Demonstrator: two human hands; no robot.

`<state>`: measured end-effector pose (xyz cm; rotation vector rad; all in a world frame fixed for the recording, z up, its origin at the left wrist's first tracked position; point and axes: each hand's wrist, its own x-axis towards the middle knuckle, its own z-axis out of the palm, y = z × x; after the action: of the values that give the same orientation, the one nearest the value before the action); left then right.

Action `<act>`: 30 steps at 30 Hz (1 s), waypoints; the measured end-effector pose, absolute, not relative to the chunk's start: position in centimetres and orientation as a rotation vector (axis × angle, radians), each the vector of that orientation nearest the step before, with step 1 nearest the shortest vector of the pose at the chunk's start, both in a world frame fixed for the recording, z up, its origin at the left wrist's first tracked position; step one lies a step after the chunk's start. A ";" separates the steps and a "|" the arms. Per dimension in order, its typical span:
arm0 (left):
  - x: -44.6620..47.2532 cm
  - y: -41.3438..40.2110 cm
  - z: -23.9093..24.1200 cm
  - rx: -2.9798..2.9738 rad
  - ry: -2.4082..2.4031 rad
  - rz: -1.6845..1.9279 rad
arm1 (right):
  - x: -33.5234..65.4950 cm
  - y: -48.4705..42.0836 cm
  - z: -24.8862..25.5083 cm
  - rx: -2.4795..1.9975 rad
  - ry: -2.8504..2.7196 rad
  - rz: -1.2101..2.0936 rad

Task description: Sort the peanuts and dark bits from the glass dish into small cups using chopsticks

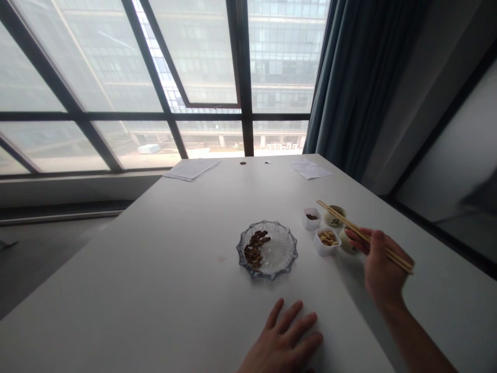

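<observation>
My right hand (382, 267) grips a pair of wooden chopsticks (349, 224), their tips pointing up and left over the small cups. Fingers spread, my left hand (285, 339) rests on the table in front of a scalloped glass plate (287, 264). Dark brown dried pieces (254, 250) lie on that plate's left side. To its right stand a white plastic cup (311, 224) with a few dark pieces and another white cup (326, 249) holding pale, peanut-like pieces. A ceramic cup (334, 220) with a black character sits behind the chopsticks; a second ceramic cup (347, 247) is partly hidden by my right hand.
The white table (155, 269) stretches toward large windows. Papers (192, 169) lie at its far left and a sheet (309, 169) at its far right. A small dark round piece (243, 163) is near the far edge. Blue curtain (349, 93) hangs at right.
</observation>
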<state>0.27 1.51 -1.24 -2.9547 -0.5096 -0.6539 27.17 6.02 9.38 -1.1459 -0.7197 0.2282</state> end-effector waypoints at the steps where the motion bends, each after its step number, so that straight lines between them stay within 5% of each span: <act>1: 0.3 1.5 -1.4 -2.956 -0.506 -0.647 | 27.2 6.0 9.4 -1.145 -0.721 0.228; 30: 0.3 1.3 -0.4 -2.984 -0.544 -0.704 | 19.1 4.8 4.8 -1.056 -1.176 0.849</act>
<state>0.34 1.35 -0.37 -2.9838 -0.5438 -0.7043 19.06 4.84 4.84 -1.0560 -1.1761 0.8489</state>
